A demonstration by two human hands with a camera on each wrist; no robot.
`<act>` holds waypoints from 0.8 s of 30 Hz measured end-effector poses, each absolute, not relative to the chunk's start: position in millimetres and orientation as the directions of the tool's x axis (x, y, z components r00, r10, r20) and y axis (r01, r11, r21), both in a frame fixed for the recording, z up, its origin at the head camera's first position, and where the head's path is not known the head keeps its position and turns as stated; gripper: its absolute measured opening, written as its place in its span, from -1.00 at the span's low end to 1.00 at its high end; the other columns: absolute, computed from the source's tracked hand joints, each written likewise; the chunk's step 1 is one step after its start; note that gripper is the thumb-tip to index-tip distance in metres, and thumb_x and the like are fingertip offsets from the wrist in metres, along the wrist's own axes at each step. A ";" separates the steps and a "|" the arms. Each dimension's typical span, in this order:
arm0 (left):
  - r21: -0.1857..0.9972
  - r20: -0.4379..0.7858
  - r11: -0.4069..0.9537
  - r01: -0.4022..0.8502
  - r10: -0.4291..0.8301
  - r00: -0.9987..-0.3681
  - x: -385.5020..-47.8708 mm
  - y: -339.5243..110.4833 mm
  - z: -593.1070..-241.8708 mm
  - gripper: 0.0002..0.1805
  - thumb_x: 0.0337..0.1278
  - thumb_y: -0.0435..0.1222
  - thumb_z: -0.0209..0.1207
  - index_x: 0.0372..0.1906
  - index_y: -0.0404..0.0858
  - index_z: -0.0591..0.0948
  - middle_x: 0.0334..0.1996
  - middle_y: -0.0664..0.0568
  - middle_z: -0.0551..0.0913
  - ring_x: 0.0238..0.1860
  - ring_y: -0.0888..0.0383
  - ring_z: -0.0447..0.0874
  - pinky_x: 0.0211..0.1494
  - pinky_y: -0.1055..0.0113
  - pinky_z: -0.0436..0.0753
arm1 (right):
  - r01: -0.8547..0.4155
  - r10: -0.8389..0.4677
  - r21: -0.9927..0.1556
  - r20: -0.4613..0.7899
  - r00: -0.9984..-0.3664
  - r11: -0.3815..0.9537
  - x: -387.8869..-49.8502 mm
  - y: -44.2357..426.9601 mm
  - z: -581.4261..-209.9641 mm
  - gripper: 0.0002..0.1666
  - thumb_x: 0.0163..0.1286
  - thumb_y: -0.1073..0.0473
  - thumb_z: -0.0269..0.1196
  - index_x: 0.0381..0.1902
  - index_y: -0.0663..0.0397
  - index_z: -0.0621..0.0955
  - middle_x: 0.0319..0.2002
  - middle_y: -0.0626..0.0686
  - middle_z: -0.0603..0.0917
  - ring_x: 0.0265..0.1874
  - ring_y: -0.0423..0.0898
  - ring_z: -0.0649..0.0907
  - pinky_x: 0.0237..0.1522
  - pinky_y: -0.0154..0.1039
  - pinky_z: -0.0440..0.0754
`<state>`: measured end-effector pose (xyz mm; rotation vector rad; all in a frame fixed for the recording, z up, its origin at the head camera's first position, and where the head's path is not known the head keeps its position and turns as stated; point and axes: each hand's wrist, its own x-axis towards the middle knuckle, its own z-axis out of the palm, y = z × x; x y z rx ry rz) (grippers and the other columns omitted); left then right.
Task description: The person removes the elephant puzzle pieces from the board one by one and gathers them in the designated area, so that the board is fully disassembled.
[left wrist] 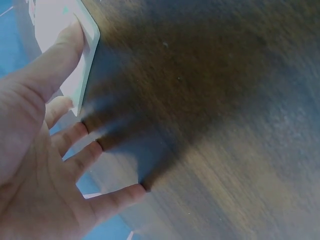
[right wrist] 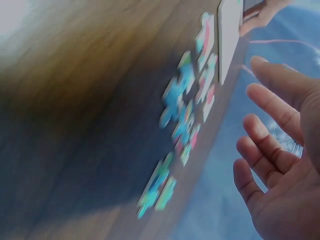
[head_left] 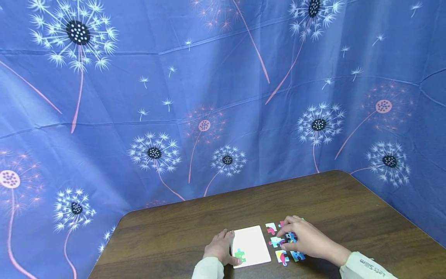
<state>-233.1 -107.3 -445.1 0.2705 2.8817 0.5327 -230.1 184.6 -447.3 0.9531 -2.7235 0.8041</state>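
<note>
A pale square puzzle board (head_left: pixel 251 243) lies on the table with a green jigsaw piece (head_left: pixel 240 254) at its near left corner. My left hand (head_left: pixel 218 247) is at the board's left side; in the left wrist view its thumb (left wrist: pixel 67 42) rests on the board and the other fingers are spread straight. Over the loose pieces to the right hovers my right hand (head_left: pixel 306 237), fingers slightly bent, with nothing held in the right wrist view. Near it lie a white-and-pink piece (head_left: pixel 271 226), a light blue piece (head_left: pixel 275 242) and a yellow-and-red piece (head_left: pixel 280 255).
Several blue pieces (right wrist: pixel 175 95) and a pair of green ones (right wrist: pixel 165 192) lie farther along the brown wooden table (head_left: pixel 167 236). A blue curtain (head_left: pixel 244 116) with dandelion prints hangs behind the table and along its right side.
</note>
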 end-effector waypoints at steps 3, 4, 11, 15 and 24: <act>0.359 -0.172 0.923 0.140 0.213 -0.962 -232.7 -107.5 -444.5 -0.14 -0.15 -0.23 0.59 0.35 -0.27 0.47 0.38 -0.28 0.42 0.39 -0.33 0.36 0.22 -0.44 0.44 | -0.622 -0.541 -0.452 0.309 -0.782 0.639 -231.2 172.0 -447.0 -0.77 0.17 -0.02 0.53 -0.21 -0.18 0.78 -0.16 -0.27 0.57 -0.14 -0.18 0.55 -0.17 -0.14 0.65; 0.354 -0.174 0.925 0.141 0.213 -0.961 -233.2 -107.6 -444.8 -0.14 -0.14 -0.23 0.59 0.35 -0.26 0.47 0.38 -0.28 0.42 0.39 -0.33 0.36 0.21 -0.44 0.45 | -0.627 -0.545 -0.461 0.314 -0.777 0.628 -231.5 167.8 -447.1 -0.77 0.18 0.00 0.53 -0.21 -0.16 0.79 -0.17 -0.28 0.57 -0.14 -0.20 0.55 -0.17 -0.17 0.65; 0.332 -0.179 0.932 0.148 0.216 -0.960 -234.3 -108.0 -445.0 -0.12 -0.13 -0.17 0.59 0.37 -0.27 0.47 0.39 -0.26 0.42 0.40 -0.29 0.36 0.23 -0.43 0.45 | -0.621 -0.557 -0.501 0.293 -0.777 0.603 -235.6 142.7 -447.5 -0.80 0.18 0.04 0.53 -0.23 -0.14 0.78 -0.22 -0.28 0.57 -0.18 -0.22 0.54 -0.21 -0.22 0.60; 0.329 -0.162 0.931 0.157 0.219 -0.962 -231.9 -108.3 -443.8 -0.12 -0.13 -0.15 0.59 0.36 -0.27 0.49 0.38 -0.26 0.43 0.39 -0.29 0.37 0.21 -0.42 0.46 | -0.601 -0.555 -0.506 0.259 -0.790 0.619 -237.0 128.6 -448.5 -0.80 0.18 0.01 0.53 -0.24 -0.15 0.78 -0.22 -0.29 0.55 -0.15 -0.22 0.54 -0.17 -0.20 0.63; 0.296 -0.125 0.938 0.179 0.224 -0.967 -228.7 -106.7 -446.2 -0.13 -0.13 -0.12 0.58 0.35 -0.28 0.50 0.37 -0.24 0.46 0.36 -0.28 0.41 0.19 -0.38 0.51 | -0.643 -0.586 -0.452 0.280 -0.760 0.618 -239.9 98.5 -459.5 -0.80 0.13 0.01 0.54 -0.28 -0.15 0.79 -0.26 -0.29 0.56 -0.20 -0.27 0.53 -0.23 -0.25 0.58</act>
